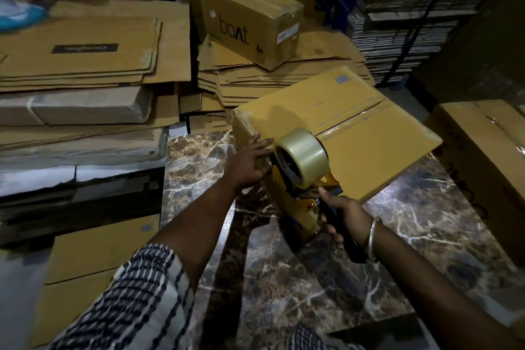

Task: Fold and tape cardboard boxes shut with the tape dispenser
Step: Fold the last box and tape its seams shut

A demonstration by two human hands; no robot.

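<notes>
- Box (335,128): tan cardboard, top flaps folded flat, sitting on the marble table (312,278) in front of the person. Clear tape already lies along the centre seam on top.
- Handling, judged: the box looks light and stiff at the edges, softer mid-panel. The plain card is not slippery, though the taped strip would be. Best held at a corner or side wall, clear of the seam.
- Dispenser (304,179): yellow frame carrying a clear tape roll (302,155), set against the box's near end where the seam meets the edge. Rigid and easy to steer by its dark handle. Whether the blade end touches the card cannot be told.
- Right hand (341,219): fingers clenched around the dispenser handle; a bangle on the wrist.
- Left hand (250,162): fingers straight and spread, pressing the box's near-left side to steady it, just beside the roll.
- Step, judged: running the seam tape down over the near end.
- Sealed box (250,20): printed "boAt", resting on a flat-card stack (255,77) behind.
- Flat sheets (85,45): piled to the left.
- Carton (483,156): at the right edge.
</notes>
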